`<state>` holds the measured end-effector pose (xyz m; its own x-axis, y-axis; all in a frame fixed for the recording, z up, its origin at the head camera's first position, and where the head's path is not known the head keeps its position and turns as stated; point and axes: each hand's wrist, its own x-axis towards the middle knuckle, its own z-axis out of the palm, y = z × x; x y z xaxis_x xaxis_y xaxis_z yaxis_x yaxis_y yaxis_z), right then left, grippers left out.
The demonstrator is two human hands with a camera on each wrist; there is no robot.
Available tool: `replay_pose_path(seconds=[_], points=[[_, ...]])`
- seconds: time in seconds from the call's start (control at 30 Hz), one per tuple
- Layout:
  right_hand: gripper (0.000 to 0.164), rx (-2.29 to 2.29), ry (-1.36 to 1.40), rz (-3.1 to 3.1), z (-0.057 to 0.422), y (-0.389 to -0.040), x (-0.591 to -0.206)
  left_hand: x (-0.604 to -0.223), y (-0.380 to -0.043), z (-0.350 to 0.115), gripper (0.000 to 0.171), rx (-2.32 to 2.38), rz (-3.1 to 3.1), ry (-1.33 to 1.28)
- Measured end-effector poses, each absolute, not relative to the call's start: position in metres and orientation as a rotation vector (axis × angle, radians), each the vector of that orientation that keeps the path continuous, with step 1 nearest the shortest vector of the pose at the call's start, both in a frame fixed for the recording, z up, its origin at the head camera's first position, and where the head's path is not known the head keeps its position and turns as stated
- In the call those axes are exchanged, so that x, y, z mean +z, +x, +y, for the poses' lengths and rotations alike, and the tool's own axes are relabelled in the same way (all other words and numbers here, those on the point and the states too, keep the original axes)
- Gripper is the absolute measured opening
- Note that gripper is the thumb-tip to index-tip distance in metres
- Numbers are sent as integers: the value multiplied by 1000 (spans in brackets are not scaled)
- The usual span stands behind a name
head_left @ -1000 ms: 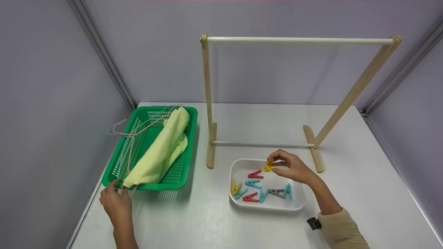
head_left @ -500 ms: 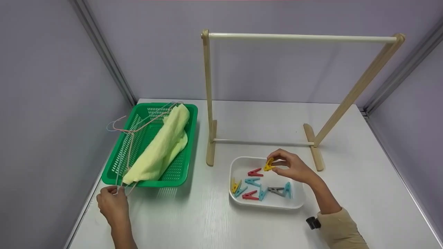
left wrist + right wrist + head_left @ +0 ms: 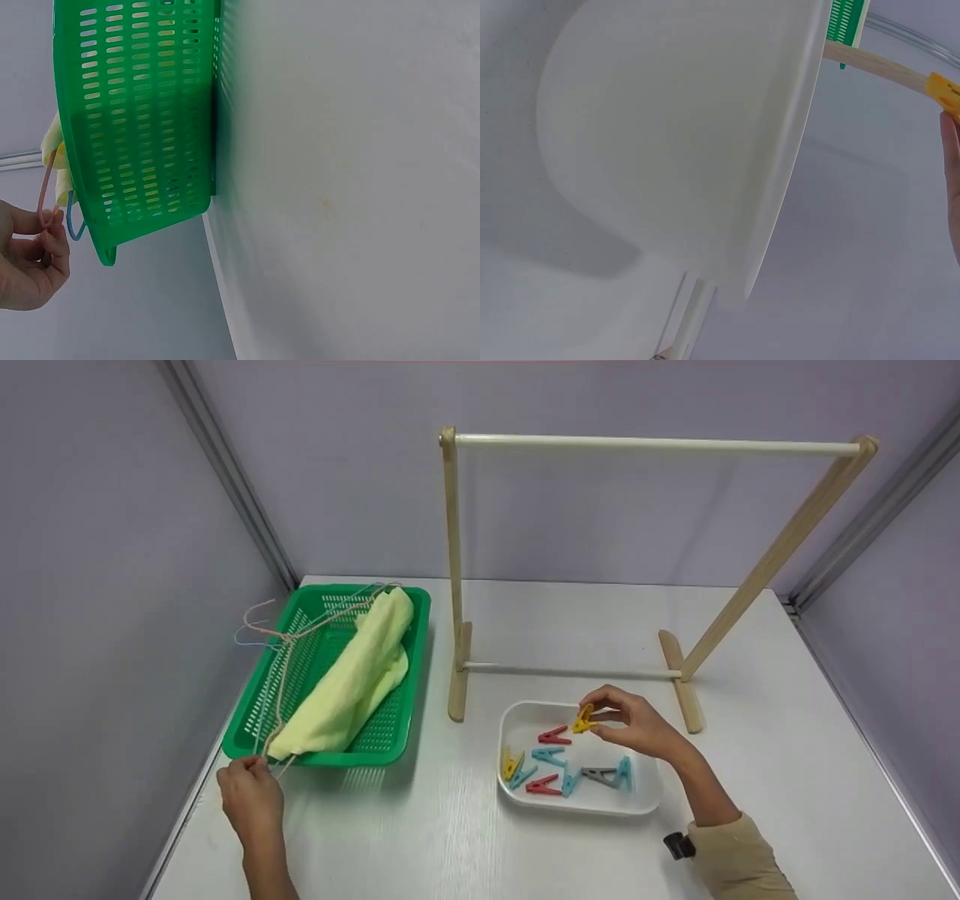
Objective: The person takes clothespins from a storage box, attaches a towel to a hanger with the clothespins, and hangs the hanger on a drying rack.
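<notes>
The left hand (image 3: 251, 799) pinches the lower corner of the pink wire hanger (image 3: 46, 186) between thumb and fingers. The blue wire hanger (image 3: 70, 214) lies just beside that grip; in the left wrist view its corner appears outside the fingers. The right hand (image 3: 630, 726) pinches a yellow clothes peg (image 3: 582, 720) above the white plastic tray (image 3: 577, 810); whether the peg is being squeezed cannot be told.

Below the right fingertips, red, blue, grey and yellow pegs lie loose in the tray. Beyond the left hand, the pale yellow cloth (image 3: 345, 690) is draped over the hangers in the green perforated basket (image 3: 416, 675). Farthest out, beyond both hands, stands the wooden drying rack (image 3: 652, 444).

Recommended handling: pinch one wire only, since the two hangers could snag on each other. Draw it gently, as the cloth may slide or bunch. Hold the right hand steady to avoid dropping the peg among the others.
</notes>
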<state>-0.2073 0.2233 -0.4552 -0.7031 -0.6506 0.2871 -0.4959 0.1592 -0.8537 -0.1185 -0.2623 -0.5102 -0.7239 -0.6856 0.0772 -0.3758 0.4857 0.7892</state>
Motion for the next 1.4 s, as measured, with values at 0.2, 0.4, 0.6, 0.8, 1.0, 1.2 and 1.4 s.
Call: replay_pose_path(seconds=[0.2,0.4,0.6,0.8,1.0,1.2,1.4], points=[[29,-1578,-1130,2290,224,-207,-456,-510,-119,-263,25,-1197,-2350,826],[29,-1576,-1152,2300,224,-207,-459,-511,-115,-265,23,-1230,-2415,689],[29,-1582,-1178,2300,224,-206,-460,-512,-111,-263,21,-1287,-2459,595],[29,-1586,-1162,2300,224,-205,-460,-511,-112,-260,29,-1314,-2526,567],[29,-1581,-1136,2298,224,-204,-459,-510,-113,-259,29,-1230,-2559,503],[30,-1583,-1124,2303,224,-205,-459,-508,-115,-256,27,-1216,-2553,475],[29,-1578,-1123,2309,224,-206,-459,-507,-116,-252,25,-1091,-2614,504]])
